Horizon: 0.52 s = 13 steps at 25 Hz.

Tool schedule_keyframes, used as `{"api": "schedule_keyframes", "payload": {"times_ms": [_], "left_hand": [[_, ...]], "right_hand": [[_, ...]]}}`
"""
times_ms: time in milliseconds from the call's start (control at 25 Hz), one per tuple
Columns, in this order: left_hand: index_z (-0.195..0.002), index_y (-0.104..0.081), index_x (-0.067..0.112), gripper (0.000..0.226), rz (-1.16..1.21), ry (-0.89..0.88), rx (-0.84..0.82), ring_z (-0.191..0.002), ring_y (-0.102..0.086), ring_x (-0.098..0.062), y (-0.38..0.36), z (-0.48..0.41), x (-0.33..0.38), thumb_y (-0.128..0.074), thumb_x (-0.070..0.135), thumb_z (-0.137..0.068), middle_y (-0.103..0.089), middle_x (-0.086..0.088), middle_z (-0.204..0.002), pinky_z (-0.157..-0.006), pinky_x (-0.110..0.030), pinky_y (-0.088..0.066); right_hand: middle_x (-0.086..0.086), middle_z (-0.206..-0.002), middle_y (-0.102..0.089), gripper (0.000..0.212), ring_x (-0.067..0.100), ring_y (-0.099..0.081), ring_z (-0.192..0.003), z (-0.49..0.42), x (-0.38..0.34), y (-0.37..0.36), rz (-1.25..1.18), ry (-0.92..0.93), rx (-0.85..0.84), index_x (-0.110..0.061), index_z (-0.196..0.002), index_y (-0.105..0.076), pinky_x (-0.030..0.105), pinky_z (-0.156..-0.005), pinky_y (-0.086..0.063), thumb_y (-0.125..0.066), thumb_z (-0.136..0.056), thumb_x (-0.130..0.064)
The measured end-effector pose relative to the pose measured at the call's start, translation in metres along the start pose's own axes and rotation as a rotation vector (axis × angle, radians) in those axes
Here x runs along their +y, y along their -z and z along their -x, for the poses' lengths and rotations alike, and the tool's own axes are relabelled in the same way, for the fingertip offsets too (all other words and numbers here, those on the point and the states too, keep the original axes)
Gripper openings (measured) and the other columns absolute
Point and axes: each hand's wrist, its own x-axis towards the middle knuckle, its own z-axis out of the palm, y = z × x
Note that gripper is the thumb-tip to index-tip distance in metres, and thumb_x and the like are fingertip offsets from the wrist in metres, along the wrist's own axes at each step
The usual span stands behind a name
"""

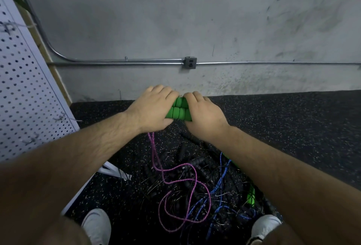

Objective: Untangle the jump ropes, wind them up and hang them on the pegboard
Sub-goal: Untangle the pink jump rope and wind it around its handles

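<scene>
Fingers (169, 93) of the left hand (154, 108) and right hand (203, 115) curl round two green handles (178, 111) held side by side above the floor (293, 119), a pink rope (156, 156) dangling into the tangle (197, 178) below, with the pegboard (23, 88) left.

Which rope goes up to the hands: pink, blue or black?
The pink rope. It runs up to the left hand, by the green handles. The blue rope and black beaded ropes only lie tangled on the floor.

Left grip (154, 108) and right grip (205, 116), arms outstretched, clasp green handles (178, 111) together.
</scene>
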Motion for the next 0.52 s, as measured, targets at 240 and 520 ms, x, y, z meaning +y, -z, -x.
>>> {"api": "schedule_keyframes", "payload": {"times_ms": [240, 520], "left_hand": [[-0.145, -0.041, 0.009, 0.092, -0.119, 0.009, -0.025, -0.117, -0.055, -0.025, 0.011, 0.005, -0.019, -0.029, 0.079, -0.085, -0.057, -0.007, -0.132, -0.100, -0.043, -0.045], [-0.139, -0.046, 0.009, 0.082, 0.069, 0.204, 0.081, -0.112, -0.060, -0.030, 0.030, 0.018, -0.033, -0.039, 0.072, -0.088, -0.062, -0.010, -0.124, -0.094, -0.048, -0.050]], "right_hand": [[0.002, -0.126, -0.050, 0.093, 0.015, -0.059, -0.104, -0.008, -0.007, -0.008, -0.532, -0.154, 0.170, -0.016, -0.150, -0.028, 0.030, -0.085, -0.054, -0.084, -0.076, -0.020], [-0.006, -0.140, -0.054, 0.075, 0.011, -0.051, -0.130, -0.020, -0.040, -0.037, -0.998, -0.280, -0.282, -0.021, -0.148, -0.039, 0.028, -0.102, -0.043, -0.079, -0.086, -0.032]]}}
